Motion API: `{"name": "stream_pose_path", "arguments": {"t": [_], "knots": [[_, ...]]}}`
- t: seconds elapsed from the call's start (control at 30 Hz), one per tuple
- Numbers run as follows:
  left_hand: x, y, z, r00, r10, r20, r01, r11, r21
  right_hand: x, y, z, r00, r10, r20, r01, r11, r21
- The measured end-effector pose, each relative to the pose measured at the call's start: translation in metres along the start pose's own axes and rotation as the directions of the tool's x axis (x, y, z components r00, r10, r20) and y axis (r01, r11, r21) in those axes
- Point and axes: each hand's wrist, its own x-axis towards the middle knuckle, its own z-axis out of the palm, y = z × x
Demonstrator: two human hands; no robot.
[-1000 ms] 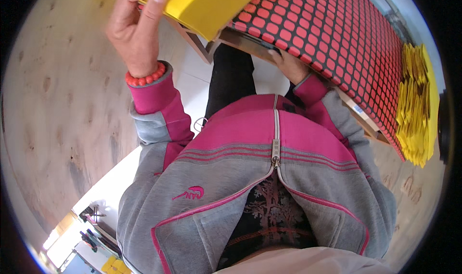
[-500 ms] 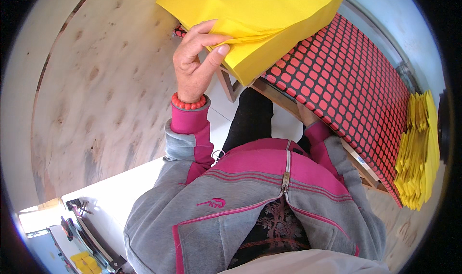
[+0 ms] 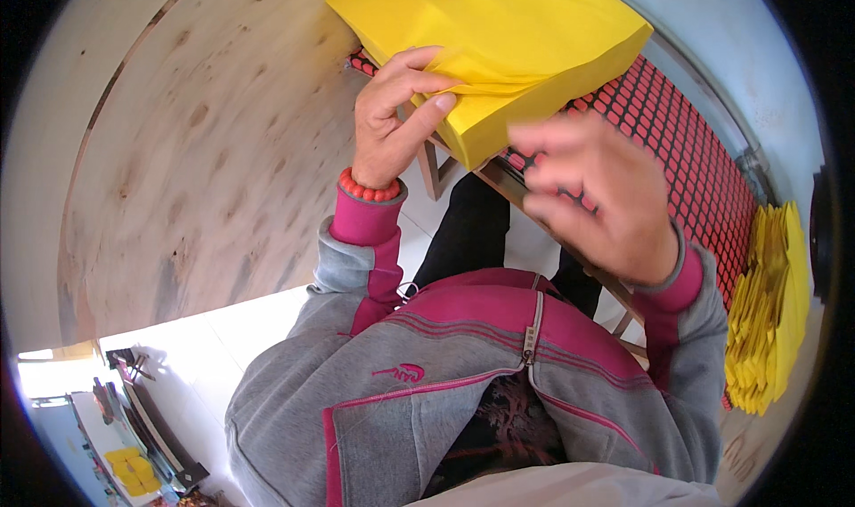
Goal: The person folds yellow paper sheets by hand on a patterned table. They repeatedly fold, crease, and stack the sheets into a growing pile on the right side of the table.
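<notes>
A thick yellow stack of thin, cloth-like sheets (image 3: 512,26) lies at the far side, on a red-and-black patterned surface. My left hand (image 3: 396,115), with a red bead bracelet at the wrist, pinches the top layers at the stack's near left corner between thumb and fingers. Folds of the lifted layers show at the fingertips. My right hand (image 3: 606,195) hovers over the patterned surface, just right of the stack's near edge. Motion blurs it, but the half-bent fingers stand apart from the thumb, and nothing shows between them.
The padded red-and-black surface (image 3: 704,169) rests on a wooden frame along the right. At its right end stands a bundle of folded yellow pieces (image 3: 766,316). A large plywood board (image 3: 205,169) fills the left side. More yellow bundles (image 3: 132,471) lie at the lower left.
My right hand has come up from under the edge of the patterned surface to above it, beside the stack. My left hand keeps its pinch on the yellow layers.
</notes>
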Motion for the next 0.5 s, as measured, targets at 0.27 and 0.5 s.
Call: {"name": "stream_pose_path", "arguments": {"t": [0.27,0.5], "knots": [[-0.001,0.002,-0.001,1.0,-0.016,0.014,0.016,1.0,0.003,0.064,0.049,0.02,0.994,-0.061,-0.094,0.063,0.998,0.022],[-0.003,-0.003,0.002,1.0,0.007,-0.02,-0.008,1.0,-0.022,0.063,0.066,0.013,0.994,0.005,-0.111,0.014,0.985,0.173]]}}
